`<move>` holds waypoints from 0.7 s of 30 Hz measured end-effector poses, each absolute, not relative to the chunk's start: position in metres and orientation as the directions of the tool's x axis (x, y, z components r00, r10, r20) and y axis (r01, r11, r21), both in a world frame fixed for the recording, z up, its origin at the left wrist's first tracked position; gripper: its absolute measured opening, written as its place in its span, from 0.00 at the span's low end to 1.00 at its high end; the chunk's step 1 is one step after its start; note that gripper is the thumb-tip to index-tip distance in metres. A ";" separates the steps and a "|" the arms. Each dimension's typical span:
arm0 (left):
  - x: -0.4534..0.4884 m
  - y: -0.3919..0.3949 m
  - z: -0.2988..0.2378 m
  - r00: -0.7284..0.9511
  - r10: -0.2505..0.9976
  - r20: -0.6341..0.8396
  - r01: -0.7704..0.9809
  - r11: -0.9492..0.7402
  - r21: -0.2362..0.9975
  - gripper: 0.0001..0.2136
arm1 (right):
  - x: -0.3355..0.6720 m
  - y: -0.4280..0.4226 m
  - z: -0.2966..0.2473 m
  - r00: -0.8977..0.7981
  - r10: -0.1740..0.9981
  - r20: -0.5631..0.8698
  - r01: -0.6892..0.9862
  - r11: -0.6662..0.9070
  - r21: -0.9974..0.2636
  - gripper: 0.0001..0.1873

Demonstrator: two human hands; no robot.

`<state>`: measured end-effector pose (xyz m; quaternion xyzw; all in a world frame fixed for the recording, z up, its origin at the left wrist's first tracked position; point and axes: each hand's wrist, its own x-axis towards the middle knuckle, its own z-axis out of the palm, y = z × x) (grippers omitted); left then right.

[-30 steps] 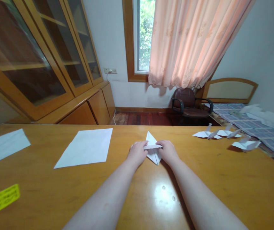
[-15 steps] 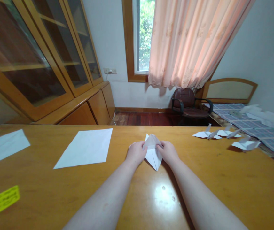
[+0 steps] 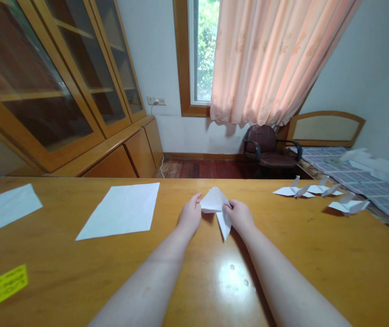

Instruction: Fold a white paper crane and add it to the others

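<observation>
A partly folded white paper piece (image 3: 215,205) sits at the middle of the wooden table (image 3: 283,254), its lower point touching the tabletop and its upper flap lifted. My left hand (image 3: 190,214) pinches the flap's left edge. My right hand (image 3: 239,215) grips the piece's right side, fingers closed on it. Both forearms reach in from the near edge.
A flat white sheet (image 3: 122,209) lies left of my hands, another sheet (image 3: 5,210) at the far left. A yellow note (image 3: 0,289) lies near the front left. Several folded paper figures (image 3: 317,191) sit at the right. Beyond the table stand a chair (image 3: 269,147) and cabinets (image 3: 58,86).
The upper flap has been lifted and opened out from the flat folded piece. My left hand has shifted up and slightly left with it; my right hand has stayed almost in place.
</observation>
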<state>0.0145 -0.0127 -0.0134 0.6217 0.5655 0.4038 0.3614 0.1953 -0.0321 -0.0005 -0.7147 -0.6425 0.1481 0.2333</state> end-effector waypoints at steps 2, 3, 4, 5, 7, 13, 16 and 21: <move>0.015 -0.013 -0.012 0.035 0.993 0.114 0.417 -0.118 0.901 0.18 | 0.196 -0.032 -0.001 0.137 0.987 0.089 0.851 -0.071 -0.520 0.13; 0.016 -0.014 -0.012 0.037 0.992 0.121 0.413 -0.126 0.902 0.18 | 0.196 -0.032 0.000 0.139 0.986 0.091 0.850 -0.072 -0.521 0.13; 0.016 -0.014 -0.012 0.039 0.992 0.121 0.400 -0.126 0.908 0.17 | 0.196 -0.032 0.000 0.142 0.986 0.090 0.848 -0.074 -0.524 0.13; 0.017 -0.014 -0.012 0.042 0.993 0.115 0.379 -0.122 0.917 0.17 | 0.196 -0.032 0.000 0.144 0.986 0.089 0.845 -0.076 -0.529 0.13; 0.017 -0.014 -0.014 0.042 0.995 0.095 0.334 -0.104 0.937 0.18 | 0.196 -0.033 0.000 0.153 0.985 0.081 0.840 -0.086 -0.535 0.13; 0.018 -0.013 -0.014 0.129 0.990 0.054 0.437 -0.106 0.893 0.21 | 0.197 -0.033 0.000 0.192 0.978 0.083 0.837 -0.118 -0.535 0.12; 0.020 -0.016 -0.008 0.186 0.980 0.070 0.522 -0.159 0.838 0.18 | 0.196 -0.034 0.001 0.177 0.980 0.094 0.841 -0.101 -0.532 0.13; 0.023 -0.023 0.004 0.211 0.976 0.051 0.619 -0.174 0.766 0.17 | 0.196 -0.035 0.001 0.166 0.981 0.104 0.851 -0.089 -0.518 0.14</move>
